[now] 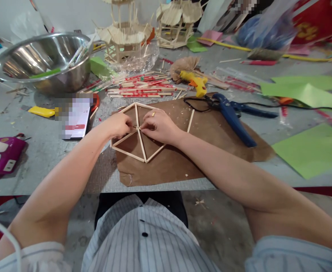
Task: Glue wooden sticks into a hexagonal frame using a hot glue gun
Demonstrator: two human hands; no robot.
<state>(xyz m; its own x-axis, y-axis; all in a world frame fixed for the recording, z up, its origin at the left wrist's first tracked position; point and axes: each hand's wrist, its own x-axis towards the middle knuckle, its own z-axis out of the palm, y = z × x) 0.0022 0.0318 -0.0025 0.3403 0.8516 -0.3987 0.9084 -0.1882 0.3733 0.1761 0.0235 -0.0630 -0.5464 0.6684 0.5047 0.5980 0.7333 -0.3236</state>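
A six-sided frame of thin wooden sticks, with spokes meeting at its middle, lies flat on a brown sheet. My left hand is closed over the frame's left side, its fingertips pinching at a stick near the hub. From the right, my right hand pinches at the same hub with thumb and forefinger. Both hands cover parts of the spokes and rim, so exactly which sticks they grip is partly hidden. A loose wooden stick lies right of my right hand.
Behind the frame are bundled red-marked sticks and a yellow glue gun. Blue-handled cutters lie right. At left are a phone, a yellow cutter knife and a steel bowl. Stick-built pavilion models stand at the back.
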